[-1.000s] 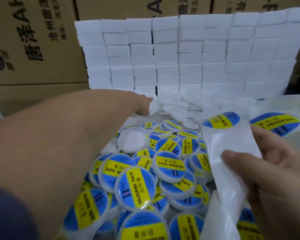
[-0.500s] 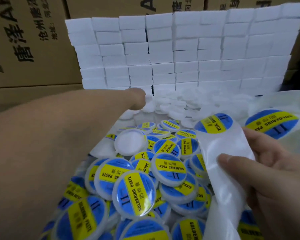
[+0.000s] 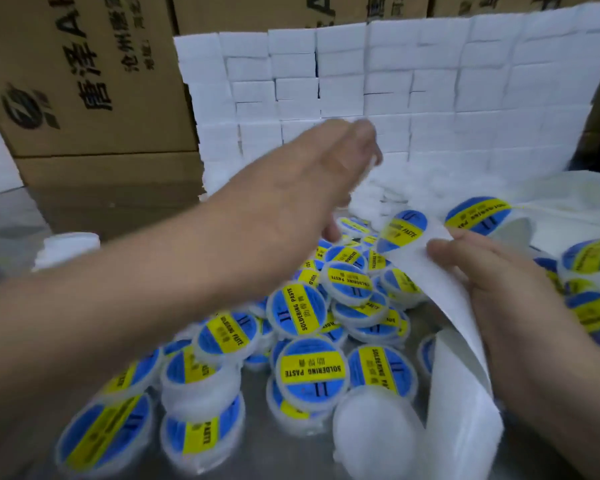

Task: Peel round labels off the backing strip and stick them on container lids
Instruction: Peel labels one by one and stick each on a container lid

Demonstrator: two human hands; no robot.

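My left hand (image 3: pixel 312 171) hovers, blurred, above the far end of a heap of labelled containers (image 3: pixel 310 367) with blue and yellow "SOLDERING PASTE" lids. Its fingers curl around what looks like a plain white container (image 3: pixel 373 169); blur and the white background make that hard to see. My right hand (image 3: pixel 499 299) pinches the white backing strip (image 3: pixel 430 271) between thumb and fingers. One round label (image 3: pixel 400 228) sits at the strip's upper end, another label (image 3: pixel 478 216) further right. The strip curls down to the table at the lower right. A pile of unlabelled white containers (image 3: pixel 392 197) lies behind the heap.
A wall of stacked white blocks (image 3: pixel 395 91) closes the back. Brown cardboard boxes (image 3: pixel 84 81) stand at the left and behind. One unlabelled container (image 3: pixel 371 431) lies in front, another white container (image 3: pixel 70 245) at the left. More labelled containers (image 3: pixel 593 289) crowd the right edge. The table top (image 3: pixel 253 375) is metal.
My left hand has lifted off the pile of unlabelled containers and pulled back up towards me. My right hand keeps its hold on the strip. The view has shifted.
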